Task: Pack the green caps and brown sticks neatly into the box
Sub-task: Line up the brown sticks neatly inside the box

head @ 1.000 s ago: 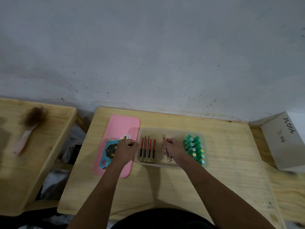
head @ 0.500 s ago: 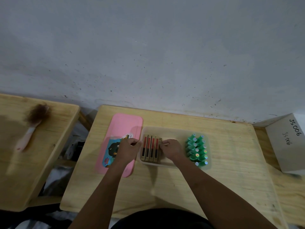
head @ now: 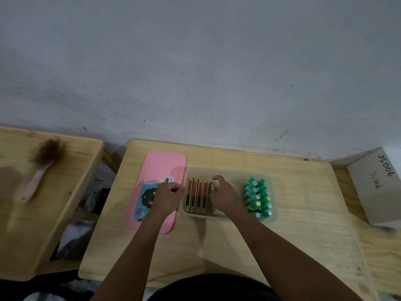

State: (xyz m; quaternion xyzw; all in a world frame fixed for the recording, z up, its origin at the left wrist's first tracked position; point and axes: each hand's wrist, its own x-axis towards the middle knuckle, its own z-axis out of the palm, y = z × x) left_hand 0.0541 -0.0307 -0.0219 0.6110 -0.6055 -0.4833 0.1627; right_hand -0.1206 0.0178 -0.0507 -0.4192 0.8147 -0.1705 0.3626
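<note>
Brown sticks (head: 197,195) laid side by side at left end of translucent box (head: 227,172); green caps (head: 258,197) clustered in two rows at right end.

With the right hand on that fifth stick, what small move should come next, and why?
Probably press it flat against the row, then let go. The right hand holds a brown stick beside four sticks lying side by side in the box, with the green caps at the box's right end.
</note>
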